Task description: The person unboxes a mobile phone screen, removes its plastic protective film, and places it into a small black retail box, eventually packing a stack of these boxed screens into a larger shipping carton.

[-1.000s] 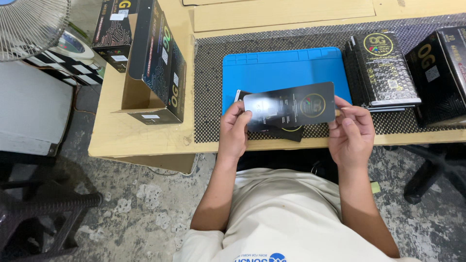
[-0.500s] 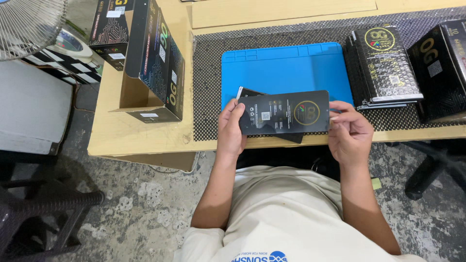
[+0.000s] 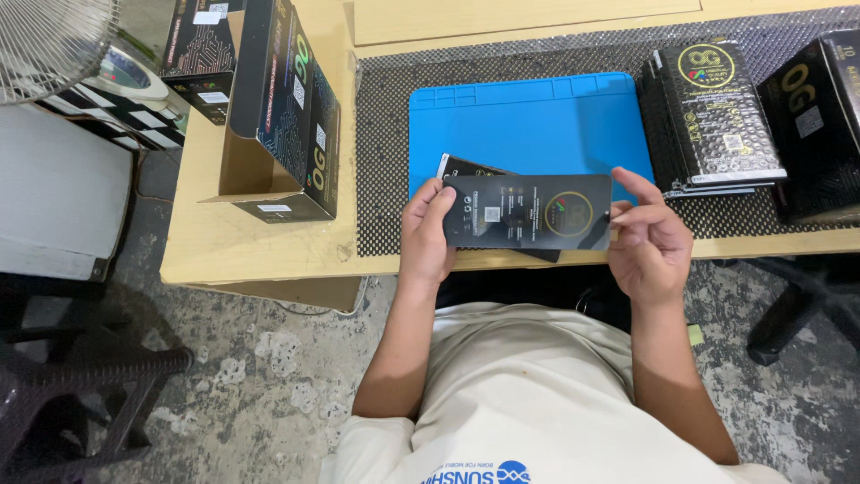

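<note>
The fingers of the left hand (image 3: 426, 235) curl around the left end of a flat black packet (image 3: 528, 211), gripping it, while the right hand (image 3: 651, 242) pinches the right end between thumb and extended fingers. The packet is a glossy, dark rectangle with a round multicoloured emblem and small pale print, held level just above the near edge of the worktop (image 3: 269, 246), in front of a blue mat (image 3: 530, 125). A second dark packet (image 3: 470, 168) lies partly hidden beneath it. Both forearms rise from the torso, elbows bent.
</note>
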